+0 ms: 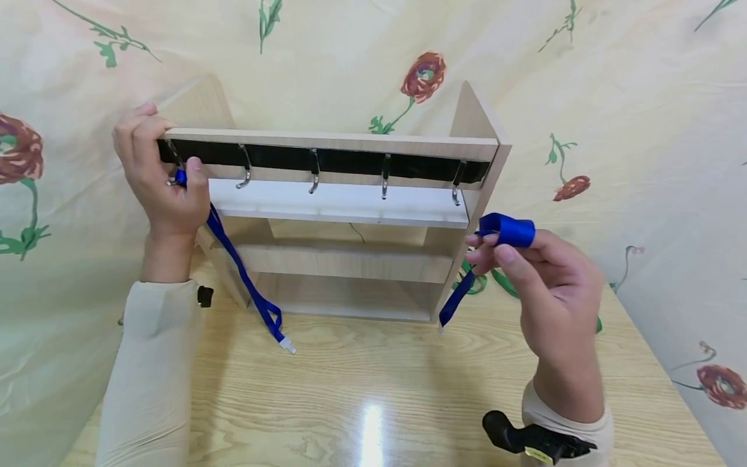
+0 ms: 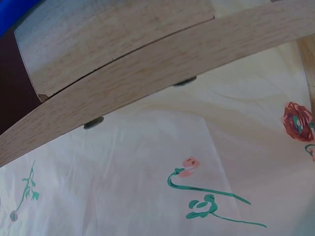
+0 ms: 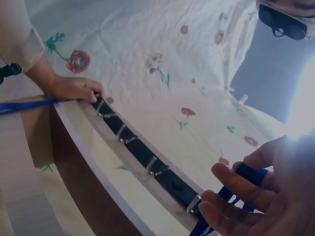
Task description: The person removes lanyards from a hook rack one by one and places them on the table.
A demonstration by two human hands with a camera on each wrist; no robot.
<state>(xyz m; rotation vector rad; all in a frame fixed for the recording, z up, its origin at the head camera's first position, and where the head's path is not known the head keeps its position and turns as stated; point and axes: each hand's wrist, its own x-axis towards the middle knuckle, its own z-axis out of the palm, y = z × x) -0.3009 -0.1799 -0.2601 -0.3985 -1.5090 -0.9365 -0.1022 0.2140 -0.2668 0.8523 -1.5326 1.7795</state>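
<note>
Showing both hands, the head view is finding the left hand (image 1: pixel 162 198) gripping the left end of the shelf (image 1: pixel 350 263), where one blue strap (image 1: pixel 232 250) is hanging by the leftmost hook (image 1: pixel 176 154). The right hand's (image 1: pixel 560 298) fingers are pinching another strap (image 1: pixel 516 231). The left wrist view is hiding its fingers. The right wrist view is showing that loop bunching near a hook; twisting could be making it miss.
</note>
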